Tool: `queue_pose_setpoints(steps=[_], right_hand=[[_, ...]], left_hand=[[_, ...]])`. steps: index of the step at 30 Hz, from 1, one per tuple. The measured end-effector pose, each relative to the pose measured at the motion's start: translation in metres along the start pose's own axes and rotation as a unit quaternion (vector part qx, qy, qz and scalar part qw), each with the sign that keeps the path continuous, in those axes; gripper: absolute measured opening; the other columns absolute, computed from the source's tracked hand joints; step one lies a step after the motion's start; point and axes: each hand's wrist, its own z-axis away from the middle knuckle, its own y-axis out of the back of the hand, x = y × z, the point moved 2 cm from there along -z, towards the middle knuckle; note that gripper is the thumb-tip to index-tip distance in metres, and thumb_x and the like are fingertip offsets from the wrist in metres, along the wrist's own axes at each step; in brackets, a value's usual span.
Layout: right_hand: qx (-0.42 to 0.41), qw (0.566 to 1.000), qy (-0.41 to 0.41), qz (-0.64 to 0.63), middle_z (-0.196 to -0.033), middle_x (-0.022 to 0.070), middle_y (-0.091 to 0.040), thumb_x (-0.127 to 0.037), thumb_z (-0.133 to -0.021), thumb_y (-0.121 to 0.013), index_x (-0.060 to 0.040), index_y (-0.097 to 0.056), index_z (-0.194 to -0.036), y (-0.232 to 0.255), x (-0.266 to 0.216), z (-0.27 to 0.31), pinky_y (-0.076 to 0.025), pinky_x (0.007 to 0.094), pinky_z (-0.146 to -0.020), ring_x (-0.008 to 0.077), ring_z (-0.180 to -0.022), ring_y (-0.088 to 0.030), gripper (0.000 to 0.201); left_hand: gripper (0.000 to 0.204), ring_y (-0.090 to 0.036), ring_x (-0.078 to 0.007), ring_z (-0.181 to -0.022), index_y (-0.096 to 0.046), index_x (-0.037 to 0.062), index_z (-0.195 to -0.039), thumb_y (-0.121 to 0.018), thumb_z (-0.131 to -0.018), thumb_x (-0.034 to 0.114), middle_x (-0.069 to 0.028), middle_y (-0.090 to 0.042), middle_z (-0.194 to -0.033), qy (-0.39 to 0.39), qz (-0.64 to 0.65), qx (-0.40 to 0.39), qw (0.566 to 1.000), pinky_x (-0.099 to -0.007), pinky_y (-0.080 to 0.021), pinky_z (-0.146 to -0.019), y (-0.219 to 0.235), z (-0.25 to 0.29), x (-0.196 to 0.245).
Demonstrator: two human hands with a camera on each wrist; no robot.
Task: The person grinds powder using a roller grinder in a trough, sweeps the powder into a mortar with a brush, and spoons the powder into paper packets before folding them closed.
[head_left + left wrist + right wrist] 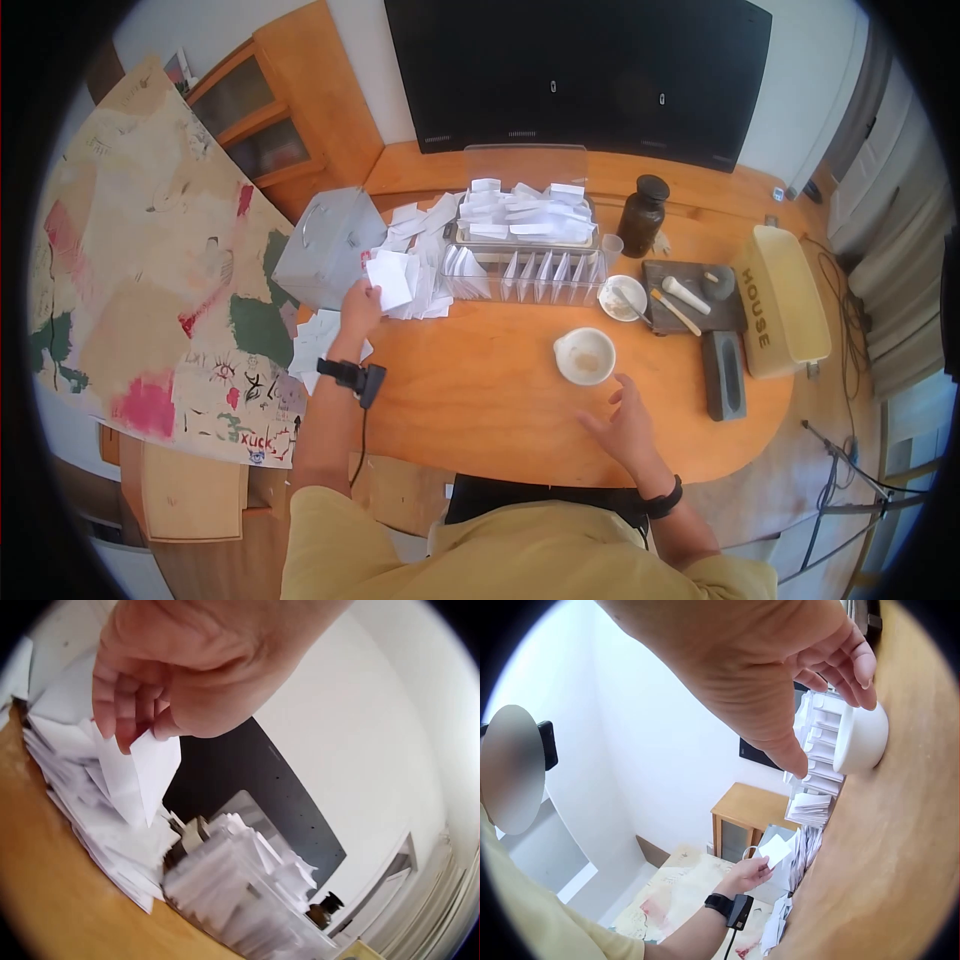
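Observation:
The left hand [360, 308] pinches a white folded paper [390, 280] by its edge, above a heap of white papers [428, 270] beside a grey metal box. In the left wrist view, fingertips and thumb grip the paper [154, 776], which has a fold down it. The right hand [628, 428] hovers just in front of a white mortar bowl [585, 356] with a little pale material inside, fingers spread and holding nothing. The right wrist view shows the right hand's fingers near the rim of the white bowl [864, 739]; contact cannot be told.
Clear organizers [525, 277] hold upright white packets. Around the right side stand a brown jar [644, 215], a small dish [625, 298], a dark board with tools [700, 290], a grey stone block [724, 376] and a yellow bin [785, 300]. The grey box [328, 248] stands left.

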Motion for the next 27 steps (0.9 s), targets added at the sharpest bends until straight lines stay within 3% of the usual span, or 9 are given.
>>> queue_pose_setpoints(steps=[1,4,5,7,9,11,15,25,27], right_hand=[[0.003,1.000,-0.003,0.000,-0.097,0.0149,-0.057,-0.041,-0.071,-0.080,0.0001,-0.036,-0.131,0.001,0.004,0.003,-0.051,0.0389,-0.071,0.0295,-0.085,-0.061,0.085],[0.013,1.000,-0.011,0.000,-0.098,0.0152,-0.057,-0.040,-0.072,-0.080,0.0005,-0.037,-0.130,0.004,0.013,0.007,-0.051,0.0389,-0.072,0.0298,-0.086,-0.061,0.083],[0.016,1.000,-0.015,-0.001,-0.098,0.0155,-0.057,-0.039,-0.072,-0.079,0.0007,-0.038,-0.131,0.005,0.014,0.008,-0.051,0.0389,-0.072,0.0299,-0.086,-0.061,0.082],[0.017,1.000,-0.013,-0.003,-0.099,0.0158,-0.057,-0.038,-0.073,-0.079,0.0009,-0.038,-0.131,0.005,0.016,0.009,-0.051,0.0390,-0.073,0.0300,-0.087,-0.061,0.081],[0.019,1.000,-0.002,-0.003,-0.099,0.0160,-0.058,-0.037,-0.073,-0.079,0.0010,-0.037,-0.131,0.004,0.019,0.008,-0.051,0.0390,-0.074,0.0302,-0.087,-0.061,0.081],[0.012,1.000,0.000,0.000,-0.099,0.0158,-0.058,-0.036,-0.073,-0.078,0.0012,-0.038,-0.131,0.007,0.014,0.005,-0.051,0.0390,-0.075,0.0304,-0.088,-0.061,0.080],[0.022,0.999,-0.011,-0.023,-0.100,0.0155,-0.058,-0.035,-0.074,-0.078,0.0009,-0.040,-0.130,0.013,0.008,0.004,-0.051,0.0390,-0.075,0.0311,-0.089,-0.061,0.077],[0.006,0.999,-0.034,-0.015,-0.104,0.0171,-0.059,-0.036,-0.076,-0.076,-0.0011,-0.043,-0.129,0.010,0.035,0.018,-0.051,0.0398,-0.078,0.0318,-0.092,-0.061,0.072],[0.012,1.000,-0.022,-0.014,-0.107,0.0180,-0.059,-0.036,-0.077,-0.074,-0.0017,-0.044,-0.129,0.005,0.031,0.019,-0.051,0.0402,-0.080,0.0324,-0.094,-0.062,0.069]], left_hand=[[0.025,-0.061,-0.0381,-0.084,-0.061,-0.0006,-0.091,-0.062,-0.087,0.024,-0.0208,-0.064,-0.086,0.012,-0.013,-0.016,1.000,-0.0452,-0.047,-0.076,0.008,-0.011,0.002],[0.024,-0.058,-0.0377,-0.094,-0.062,0.0013,-0.092,-0.067,-0.084,0.023,-0.0192,-0.062,-0.095,-0.002,-0.215,0.131,0.968,-0.0453,-0.045,-0.083,0.010,-0.020,0.027],[0.026,-0.054,-0.0362,-0.099,-0.062,0.0021,-0.094,-0.070,-0.081,0.023,-0.0177,-0.059,-0.100,-0.042,-0.127,0.112,0.985,-0.0443,-0.043,-0.086,0.015,-0.014,0.061],[0.023,-0.056,-0.0340,-0.093,-0.063,0.0031,-0.092,-0.071,-0.079,0.020,-0.0161,-0.060,-0.093,-0.223,-0.053,0.138,0.963,-0.0422,-0.044,-0.083,-0.008,-0.012,0.086],[0.016,-0.059,-0.0316,-0.079,-0.066,0.0042,-0.087,-0.071,-0.079,0.017,-0.0137,-0.061,-0.082,-0.261,0.038,0.055,0.963,-0.0398,-0.047,-0.071,-0.029,-0.002,0.133],[0.012,-0.061,-0.0293,-0.074,-0.068,0.0054,-0.081,-0.071,-0.079,0.017,-0.0119,-0.063,-0.076,-0.270,0.051,-0.015,0.961,-0.0386,-0.049,-0.069,-0.046,0.007,0.176],[0.013,-0.066,-0.0282,-0.074,-0.072,0.0071,-0.081,-0.070,-0.077,0.019,-0.0129,-0.069,-0.076,-0.138,0.018,-0.121,0.983,-0.0381,-0.053,-0.069,-0.082,0.003,0.209],[0.011,-0.065,-0.0346,-0.076,-0.072,0.0085,-0.073,-0.063,-0.072,0.014,-0.0151,-0.067,-0.076,-0.232,-0.130,-0.067,0.962,-0.0429,-0.053,-0.071,-0.102,-0.004,0.211],[0.017,-0.065,-0.0375,-0.077,-0.072,0.0056,-0.073,-0.057,-0.074,0.016,-0.0195,-0.067,-0.078,-0.191,-0.103,-0.112,0.970,-0.0460,-0.052,-0.071,-0.103,-0.005,0.215]])
